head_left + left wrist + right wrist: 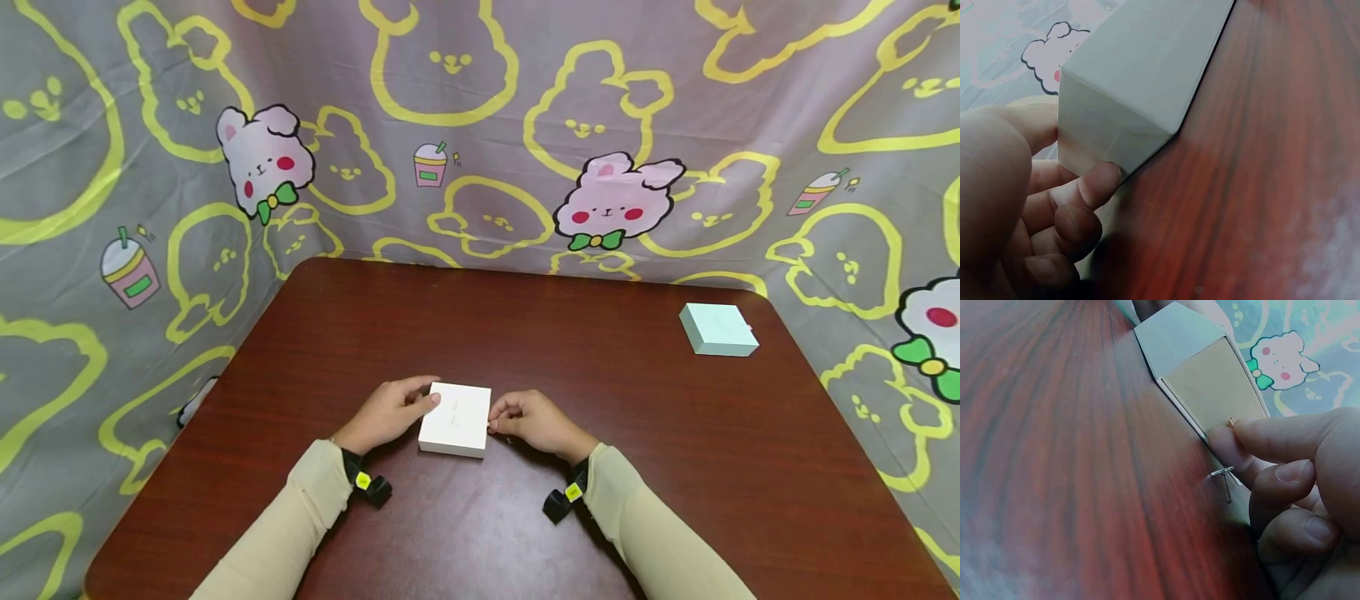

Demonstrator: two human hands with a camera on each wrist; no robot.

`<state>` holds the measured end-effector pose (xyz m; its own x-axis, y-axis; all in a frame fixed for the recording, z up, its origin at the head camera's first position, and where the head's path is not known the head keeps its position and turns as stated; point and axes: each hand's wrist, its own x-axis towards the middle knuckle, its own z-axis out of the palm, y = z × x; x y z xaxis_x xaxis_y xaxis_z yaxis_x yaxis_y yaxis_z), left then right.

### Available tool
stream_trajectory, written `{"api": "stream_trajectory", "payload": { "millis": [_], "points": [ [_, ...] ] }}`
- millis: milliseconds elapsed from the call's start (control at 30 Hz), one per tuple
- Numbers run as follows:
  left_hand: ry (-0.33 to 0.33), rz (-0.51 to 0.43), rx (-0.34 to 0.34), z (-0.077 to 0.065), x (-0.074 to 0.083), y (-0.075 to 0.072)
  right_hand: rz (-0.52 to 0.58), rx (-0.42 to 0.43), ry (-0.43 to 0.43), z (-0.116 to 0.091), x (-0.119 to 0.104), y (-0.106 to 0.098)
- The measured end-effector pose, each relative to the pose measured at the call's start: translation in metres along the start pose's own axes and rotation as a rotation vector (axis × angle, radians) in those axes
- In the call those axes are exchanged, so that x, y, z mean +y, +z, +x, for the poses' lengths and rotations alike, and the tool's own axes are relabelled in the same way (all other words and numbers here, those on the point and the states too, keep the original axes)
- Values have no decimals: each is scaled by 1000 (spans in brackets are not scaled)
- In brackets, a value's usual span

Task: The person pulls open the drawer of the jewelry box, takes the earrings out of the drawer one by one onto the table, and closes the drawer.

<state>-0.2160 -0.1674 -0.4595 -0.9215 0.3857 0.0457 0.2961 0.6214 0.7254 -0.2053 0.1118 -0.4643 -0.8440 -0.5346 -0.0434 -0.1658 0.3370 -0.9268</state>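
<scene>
A small white drawer box (454,421) with faint lettering on its lid lies near the middle of the table. My left hand (390,413) holds it by the left side, thumb over the top edge and fingers at the side wall. At the opposite side, my right hand (537,421) pinches a tiny pull tab (1231,421) between thumb and forefinger. That side shows a tan inner drawer face (1207,384) framed by the white sleeve. Just below the right fingers sits a small stud earring (1225,474) with a flat head and thin post.
A pale mint box (720,329) of similar shape, with a small tab on its right side, stands at the table's back right corner. The dark red-brown wooden table (480,333) meets a patterned cloth curtain (480,150) at the back and sides.
</scene>
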Motion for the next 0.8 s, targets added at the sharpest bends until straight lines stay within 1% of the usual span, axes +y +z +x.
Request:
{"api": "stream_trajectory", "payload": {
  "millis": [533, 800],
  "points": [
    [16, 15, 9, -1, 1, -1, 2, 4, 1, 0, 0, 0],
    [12, 13, 6, -1, 1, -1, 7, 4, 7, 0, -1, 0]
  ]
}}
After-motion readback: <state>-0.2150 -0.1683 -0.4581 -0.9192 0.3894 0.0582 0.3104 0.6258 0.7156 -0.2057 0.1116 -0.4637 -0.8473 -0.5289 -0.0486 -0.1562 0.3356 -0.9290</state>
